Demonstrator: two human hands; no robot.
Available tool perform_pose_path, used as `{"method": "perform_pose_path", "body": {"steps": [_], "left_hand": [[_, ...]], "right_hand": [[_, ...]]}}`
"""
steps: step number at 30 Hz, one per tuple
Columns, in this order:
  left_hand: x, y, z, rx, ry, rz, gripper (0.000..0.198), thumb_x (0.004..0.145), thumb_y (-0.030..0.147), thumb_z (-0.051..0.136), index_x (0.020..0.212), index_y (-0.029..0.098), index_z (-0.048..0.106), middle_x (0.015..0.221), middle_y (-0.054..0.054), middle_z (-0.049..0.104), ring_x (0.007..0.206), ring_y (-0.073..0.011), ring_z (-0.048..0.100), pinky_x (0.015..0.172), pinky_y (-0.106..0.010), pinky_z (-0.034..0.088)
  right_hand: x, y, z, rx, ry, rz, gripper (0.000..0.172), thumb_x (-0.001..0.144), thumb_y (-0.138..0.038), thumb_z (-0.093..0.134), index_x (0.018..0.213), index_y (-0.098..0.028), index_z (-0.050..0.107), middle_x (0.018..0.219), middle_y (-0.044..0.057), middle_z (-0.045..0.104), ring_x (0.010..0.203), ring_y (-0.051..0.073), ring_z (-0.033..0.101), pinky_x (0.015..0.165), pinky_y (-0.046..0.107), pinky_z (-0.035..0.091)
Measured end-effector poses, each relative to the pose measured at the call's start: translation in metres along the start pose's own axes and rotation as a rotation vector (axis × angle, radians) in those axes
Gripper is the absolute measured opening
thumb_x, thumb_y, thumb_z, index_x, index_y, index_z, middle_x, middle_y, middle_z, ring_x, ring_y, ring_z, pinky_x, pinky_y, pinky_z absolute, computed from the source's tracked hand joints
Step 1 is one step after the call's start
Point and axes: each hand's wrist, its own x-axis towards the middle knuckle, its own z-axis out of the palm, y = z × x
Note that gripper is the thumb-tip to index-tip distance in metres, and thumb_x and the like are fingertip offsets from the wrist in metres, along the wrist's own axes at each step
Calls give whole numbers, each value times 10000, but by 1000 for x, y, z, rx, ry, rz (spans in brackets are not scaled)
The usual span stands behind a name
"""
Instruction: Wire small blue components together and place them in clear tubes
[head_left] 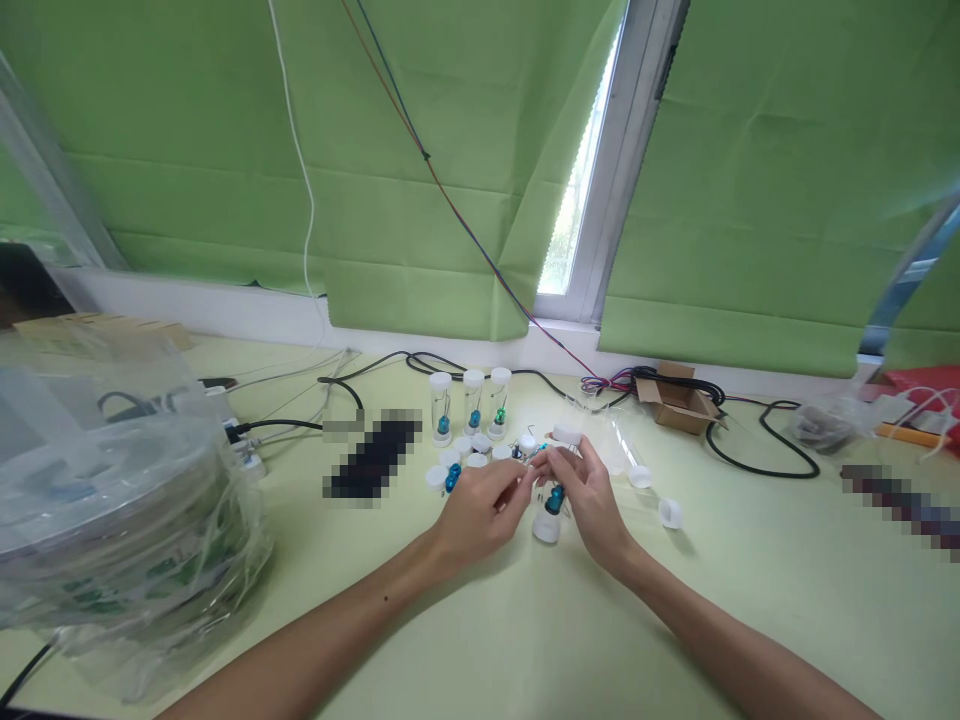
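In front of me a clear tube with white end caps [547, 527] leans slightly, and a blue part [555, 498] with thin wires shows inside it. My right hand [592, 500] is curled around the tube's upper part, below its top cap [566, 434]. Pinched together beside the tube are the fingers of my left hand [480, 505]; whatever they hold is too small to make out. Loose white caps [436, 477] and another blue part [452, 476] lie just beyond my left hand.
Three capped tubes [473, 403] stand upright behind the caps. More clear tubes and a white ring-shaped cap [670, 514] lie to the right. At the back sit a small cardboard box [679, 400] and black cables [780, 470]. A plastic-wrapped reel [127, 540] fills the left.
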Motion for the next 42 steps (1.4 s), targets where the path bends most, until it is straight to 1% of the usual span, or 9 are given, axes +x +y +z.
{"method": "perform_pose_path", "body": {"steps": [6,9,15,21,25,29,33,36,42], "left_hand": [[-7,8,3,23,-239,203,305,926,224,422,632,199,497,531,23,452,476,-106,378,491,-276,273],[-9,11,5,61,-279,248,328,903,206,425,575,199,442,502,25,430,451,-103,359,475,-290,243],[-11,13,9,63,-194,356,286,838,155,468,559,194,420,473,40,403,419,-92,340,438,-288,195],[-13,12,12,52,-129,397,250,800,133,515,566,175,439,478,52,413,422,-73,332,421,-270,202],[-15,13,13,74,-135,389,251,802,144,512,564,171,438,479,53,418,426,-70,348,436,-263,218],[-16,15,14,61,-140,393,231,783,134,509,571,173,426,471,56,394,424,-70,327,432,-260,196],[-15,15,14,51,-158,384,259,775,124,506,567,178,362,474,59,339,428,-75,259,430,-265,171],[-15,13,14,62,-197,375,296,800,124,484,568,184,310,483,55,301,437,-82,229,438,-269,169],[-15,11,15,51,-244,345,313,820,137,466,585,190,266,492,53,266,445,-88,196,446,-268,171]], "right_hand": [[4,-2,-3,68,75,-17,249,937,-440,536,1065,-232,485,866,16,652,713,166,645,698,322,515],[6,-3,-4,55,79,-39,257,941,-452,520,1056,-222,510,844,19,631,711,167,623,661,308,501],[1,-10,-6,-267,97,-151,276,933,-442,527,1034,-195,598,824,19,598,734,160,538,659,282,457],[-3,-16,-7,-690,111,-384,178,900,-349,583,930,-184,642,799,11,577,646,135,451,593,269,394],[-2,-23,-6,-780,110,-485,209,862,-319,627,1017,-179,625,702,-23,538,548,113,417,533,247,389],[1,-41,-6,-869,181,-581,210,866,-324,632,1015,-177,617,543,-82,385,459,105,366,482,233,345],[14,-58,-2,-1040,113,-639,240,899,-336,596,1071,-169,589,695,-17,578,468,104,437,534,246,381],[36,-63,3,-1160,20,-595,257,928,-318,558,1135,-166,547,904,55,650,560,132,564,635,267,426],[92,-55,14,-1327,20,-304,218,932,-240,559,1125,-146,519,941,105,645,769,218,649,685,277,428]]}}
